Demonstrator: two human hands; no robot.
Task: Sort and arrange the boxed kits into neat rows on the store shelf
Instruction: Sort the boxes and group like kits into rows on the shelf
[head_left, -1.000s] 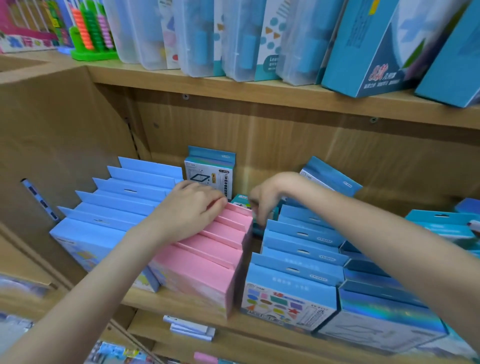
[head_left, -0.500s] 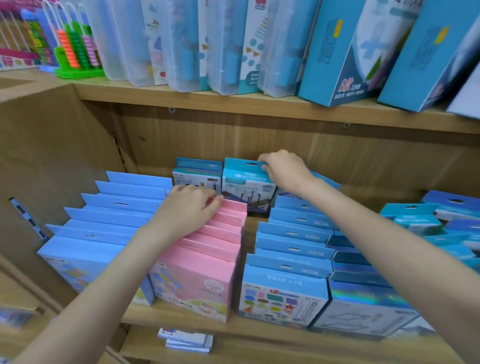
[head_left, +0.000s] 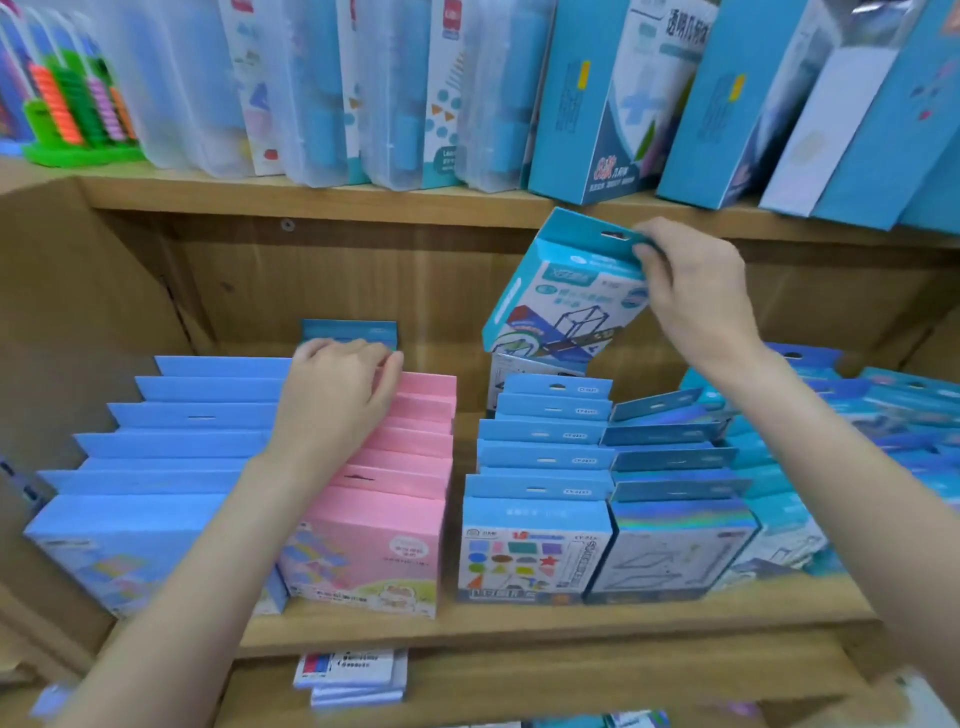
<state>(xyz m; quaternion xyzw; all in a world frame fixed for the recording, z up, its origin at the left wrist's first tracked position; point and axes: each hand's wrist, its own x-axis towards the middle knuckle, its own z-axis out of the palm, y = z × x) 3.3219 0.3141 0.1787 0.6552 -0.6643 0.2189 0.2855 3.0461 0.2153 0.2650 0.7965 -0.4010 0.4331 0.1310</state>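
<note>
My right hand (head_left: 693, 291) pinches the hang tab of a teal boxed kit (head_left: 561, 299) and holds it tilted in the air above the back of the middle row. My left hand (head_left: 337, 395) rests on the back boxes of the pink row (head_left: 400, 483), fingers touching a blue box (head_left: 348, 330) that stands behind it. To the left is a row of light blue boxes (head_left: 156, 457). To the right stand a blue row with shape pictures (head_left: 540, 467) and a holographic blue row (head_left: 675, 483).
The wooden shelf (head_left: 519, 623) has a back wall close behind the rows. More teal boxes (head_left: 893, 415) crowd the far right. The upper shelf carries clear cases (head_left: 322, 88), tall blue boxes (head_left: 613, 98) and an abacus (head_left: 78, 109). Small packs (head_left: 353, 675) lie on the shelf below.
My right hand has lifted the teal kit up and to the right from the back of the shelf, tilting it. My left hand stays on the pink row.
</note>
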